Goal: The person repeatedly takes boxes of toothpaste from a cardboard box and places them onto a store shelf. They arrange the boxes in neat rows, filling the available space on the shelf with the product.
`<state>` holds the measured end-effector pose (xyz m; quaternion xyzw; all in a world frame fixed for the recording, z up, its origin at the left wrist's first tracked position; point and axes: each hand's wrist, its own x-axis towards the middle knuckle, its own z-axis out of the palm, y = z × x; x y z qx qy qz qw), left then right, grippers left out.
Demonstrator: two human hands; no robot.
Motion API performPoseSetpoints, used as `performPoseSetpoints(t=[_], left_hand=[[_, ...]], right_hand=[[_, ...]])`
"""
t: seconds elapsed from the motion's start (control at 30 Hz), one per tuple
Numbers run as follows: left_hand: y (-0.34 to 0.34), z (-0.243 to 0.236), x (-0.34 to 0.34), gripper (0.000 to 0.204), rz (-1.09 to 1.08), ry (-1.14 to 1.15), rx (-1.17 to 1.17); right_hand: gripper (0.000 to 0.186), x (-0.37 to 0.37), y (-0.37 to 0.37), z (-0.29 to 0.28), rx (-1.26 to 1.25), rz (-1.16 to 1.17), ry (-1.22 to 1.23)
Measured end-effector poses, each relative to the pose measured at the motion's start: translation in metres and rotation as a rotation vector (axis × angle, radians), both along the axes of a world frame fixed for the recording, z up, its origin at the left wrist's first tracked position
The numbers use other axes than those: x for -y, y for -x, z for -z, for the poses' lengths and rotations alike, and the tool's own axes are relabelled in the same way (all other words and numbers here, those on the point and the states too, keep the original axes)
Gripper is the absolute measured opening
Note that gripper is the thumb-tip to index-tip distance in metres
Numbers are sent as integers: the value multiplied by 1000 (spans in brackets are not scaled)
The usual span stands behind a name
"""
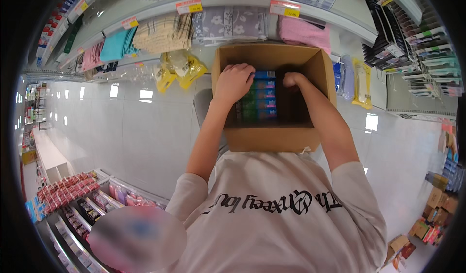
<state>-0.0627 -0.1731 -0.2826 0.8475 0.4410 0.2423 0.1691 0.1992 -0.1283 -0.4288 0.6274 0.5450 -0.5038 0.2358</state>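
An open brown cardboard carton (272, 139) sits in front of my torso. Inside, along its left side, several small blue and green boxes (266, 92) are lined up in a row. My left hand (235, 80) reaches over the carton's left side, its fingers bent down at the left end of the farthest small blue box (264, 74). Part of that grip is hidden by the hand itself. My right hand (292, 80) is inside the carton, right of the row, with curled fingers. Whatever it may hold is hidden.
Beyond the carton runs a shelf (170, 7) with folded towels (230, 23) and price tags. Yellow packages (187, 72) hang at left, another yellow package (361, 84) at right. Hanging goods (432, 59) fill the right rack. Behind me stand a display shelf (80, 210) and stacked cartons (439, 202).
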Motion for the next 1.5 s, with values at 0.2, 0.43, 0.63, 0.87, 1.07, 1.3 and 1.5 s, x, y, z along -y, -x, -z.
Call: performPoseSetpoints(t=[0.2, 0.43, 0.63, 0.87, 1.07, 1.3, 1.5], left_hand=[[3, -2, -3, 11, 20, -9, -2], [4, 0, 1, 11, 0, 19, 64], [7, 5, 5, 11, -34, 58, 53], [0, -3, 1, 11, 4, 81, 18], [1, -14, 5, 34, 54, 100, -1], [-12, -31, 18, 66, 217, 8, -29], [-22, -124, -5, 61, 149, -373, 120]], right_hand=[[34, 9, 2, 147, -147, 539, -48], [40, 40, 0, 200, -313, 705, -103], [38, 62, 18, 150, -548, 1138, 40], [41, 35, 7, 147, -513, 384, -25], [42, -8, 40, -70, -94, -315, -295], [41, 43, -31, -221, -501, -123, -658], [54, 92, -4, -323, -392, -74, -1534]])
